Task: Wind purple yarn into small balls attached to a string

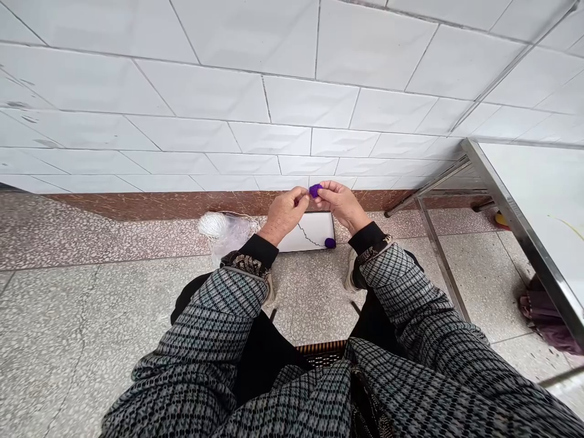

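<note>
A small piece of purple yarn work (315, 190) is pinched between the thumb and fingers of my right hand (340, 204). Close beside its left edge, my left hand (287, 210) is closed in a pinch; whatever its fingertips hold is too small to make out. Below the hands, a shallow white tray (314, 226) with a dark rim lies on the floor. A purple ball of yarn (330, 243) sits in its right corner. A dark strand of yarn (308, 238) runs from the ball across the tray toward my left hand, which covers part of the tray.
A ball of white yarn (213, 224) lies in a clear plastic bag (230, 240) left of the tray. The white tiled wall (292, 97) rises just ahead. At the right stands a metal-framed table (542, 201), with purple cloth (550, 316) beneath it.
</note>
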Demonstrator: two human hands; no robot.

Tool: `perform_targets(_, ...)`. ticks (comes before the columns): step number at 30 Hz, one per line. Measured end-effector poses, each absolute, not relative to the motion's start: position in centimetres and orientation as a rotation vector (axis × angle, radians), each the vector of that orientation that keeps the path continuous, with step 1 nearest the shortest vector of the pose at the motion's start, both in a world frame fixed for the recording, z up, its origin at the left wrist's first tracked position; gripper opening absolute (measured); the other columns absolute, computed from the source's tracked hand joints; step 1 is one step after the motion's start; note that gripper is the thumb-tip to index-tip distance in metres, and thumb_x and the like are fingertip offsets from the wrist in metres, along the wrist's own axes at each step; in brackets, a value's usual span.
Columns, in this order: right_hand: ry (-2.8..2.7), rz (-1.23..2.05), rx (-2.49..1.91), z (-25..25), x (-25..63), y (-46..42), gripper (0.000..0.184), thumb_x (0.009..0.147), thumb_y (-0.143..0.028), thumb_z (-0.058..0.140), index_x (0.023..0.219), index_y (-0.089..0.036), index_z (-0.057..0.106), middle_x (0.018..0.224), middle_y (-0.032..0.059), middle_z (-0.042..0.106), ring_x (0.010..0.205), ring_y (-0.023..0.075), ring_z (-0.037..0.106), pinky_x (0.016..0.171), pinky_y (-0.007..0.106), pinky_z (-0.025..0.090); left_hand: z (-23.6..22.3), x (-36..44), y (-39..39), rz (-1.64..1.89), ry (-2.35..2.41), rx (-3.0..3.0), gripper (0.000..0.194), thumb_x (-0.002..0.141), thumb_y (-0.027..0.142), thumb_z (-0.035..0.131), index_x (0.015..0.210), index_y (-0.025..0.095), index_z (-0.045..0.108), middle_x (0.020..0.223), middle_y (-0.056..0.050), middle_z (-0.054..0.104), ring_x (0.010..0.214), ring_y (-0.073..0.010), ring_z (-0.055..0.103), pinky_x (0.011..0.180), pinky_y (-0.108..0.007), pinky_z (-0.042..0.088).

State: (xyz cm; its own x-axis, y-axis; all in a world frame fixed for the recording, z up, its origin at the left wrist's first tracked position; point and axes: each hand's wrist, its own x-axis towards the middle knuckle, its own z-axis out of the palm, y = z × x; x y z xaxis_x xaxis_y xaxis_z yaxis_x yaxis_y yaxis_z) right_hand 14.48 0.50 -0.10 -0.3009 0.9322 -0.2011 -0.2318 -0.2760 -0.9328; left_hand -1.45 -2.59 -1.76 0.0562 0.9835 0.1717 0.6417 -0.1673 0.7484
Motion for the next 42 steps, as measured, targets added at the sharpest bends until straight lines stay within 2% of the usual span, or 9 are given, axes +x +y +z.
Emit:
perform_targets(8, -1.456, 1.407, -1.429, -0.9, 14.9, 0.9, 0.017, 0.074, -0.009, 0.069, 0.075, -0.019, 0.055, 0.057, -0.0045, 0.058, 0.052, 0.0091, 0.053, 0.05, 0.021, 0.044, -1.9, -1.5, -3.1, 0.791, 1.391, 2.224, 0.025, 0.094, 0.028, 0.044, 0.087, 0.019, 0.066, 0.092, -0.007, 0.069, 0.087, -0.0208, 0.062, 0.076, -0.03, 0.045)
perform_targets(12, -1.73, 1.704, -1.32, -0.1, 15.3, 0.1, 0.017, 0.072, -0.003, 0.068, 0.071, -0.018, 0.061, 0.058, -0.0021, 0.061, 0.053, 0.0101, 0.056, 0.049, 0.022, 0.046, -1.4, -2.3, -2.8, 0.858, 1.407, 2.183, 0.024, 0.093, 0.027, 0.044, 0.083, 0.019, 0.064, 0.091, -0.008, 0.069, 0.085, -0.0206, 0.061, 0.077, -0.031, 0.045)
perform_targets(15, -1.557, 1.981, -1.117, 0.9, 15.5, -0.2, 0.013, 0.074, -0.005, 0.068, 0.076, -0.016, 0.063, 0.063, -0.0009, 0.066, 0.056, 0.0088, 0.059, 0.054, 0.021, 0.051, -1.7, -2.6, -2.2, 0.882, 1.445, 2.071, 0.021, 0.091, 0.026, 0.046, 0.081, 0.019, 0.063, 0.086, -0.006, 0.068, 0.08, -0.0199, 0.059, 0.076, -0.031, 0.045)
perform_targets(17, -1.321, 1.992, -1.109, 1.3, 15.5, 0.0, 0.011, 0.077, -0.007, 0.067, 0.081, -0.015, 0.062, 0.065, 0.0, 0.067, 0.058, 0.0087, 0.062, 0.057, 0.02, 0.052, -2.1, -2.6, -2.0, 0.889, 1.472, 1.999, 0.02, 0.09, 0.025, 0.046, 0.079, 0.019, 0.062, 0.083, -0.005, 0.068, 0.079, -0.0195, 0.059, 0.075, -0.031, 0.045)
perform_targets(22, -1.079, 1.726, -1.228, 0.9, 15.1, 0.8, 0.011, 0.087, -0.01, 0.058, 0.081, -0.017, 0.053, 0.058, -0.002, 0.064, 0.054, 0.0097, 0.061, 0.055, 0.021, 0.052, -2.3, -1.6, -2.4, 0.793, 1.231, 2.053, 0.02, 0.088, 0.026, 0.048, 0.074, 0.018, 0.06, 0.078, -0.004, 0.066, 0.076, -0.0176, 0.059, 0.074, -0.029, 0.045)
perform_targets(27, -1.562, 1.5, -1.404, -0.3, 15.3, 0.7, 0.022, 0.079, -0.001, 0.064, 0.074, -0.019, 0.053, 0.052, -0.0049, 0.057, 0.046, 0.0087, 0.051, 0.046, 0.021, 0.043, -1.2, -1.9, -3.0, 0.837, 1.153, 2.101, 0.019, 0.087, 0.025, 0.049, 0.073, 0.018, 0.061, 0.079, -0.004, 0.066, 0.074, -0.0168, 0.058, 0.073, -0.029, 0.045)
perform_targets(31, -1.734, 1.818, -1.182, 0.0, 15.7, 0.1, 0.015, 0.076, -0.004, 0.068, 0.075, -0.017, 0.061, 0.064, -0.0016, 0.064, 0.052, 0.0078, 0.055, 0.05, 0.021, 0.047, -1.2, -2.9, -2.5, 0.915, 1.278, 2.016, 0.019, 0.086, 0.027, 0.049, 0.074, 0.018, 0.06, 0.079, -0.004, 0.067, 0.075, -0.0173, 0.058, 0.075, -0.029, 0.045)
perform_targets(36, -1.305, 2.024, -0.996, 0.8, 15.8, 0.1, 0.013, 0.075, -0.016, 0.071, 0.084, -0.015, 0.062, 0.064, -0.0028, 0.062, 0.054, 0.007, 0.055, 0.057, 0.021, 0.05, -2.4, -2.6, -2.0, 0.896, 1.418, 1.866, 0.019, 0.085, 0.029, 0.048, 0.075, 0.018, 0.061, 0.075, -0.003, 0.066, 0.072, -0.0177, 0.058, 0.071, -0.029, 0.043)
perform_targets(42, -1.149, 1.698, -1.126, 0.0, 15.1, 0.8, 0.015, 0.08, -0.015, 0.067, 0.079, -0.018, 0.052, 0.056, -0.0068, 0.056, 0.047, 0.0055, 0.049, 0.051, 0.019, 0.045, -2.6, -1.5, -2.8, 0.699, 1.117, 2.038, 0.025, 0.087, 0.032, 0.047, 0.071, 0.018, 0.06, 0.069, -0.001, 0.063, 0.067, -0.0151, 0.055, 0.067, -0.026, 0.04)
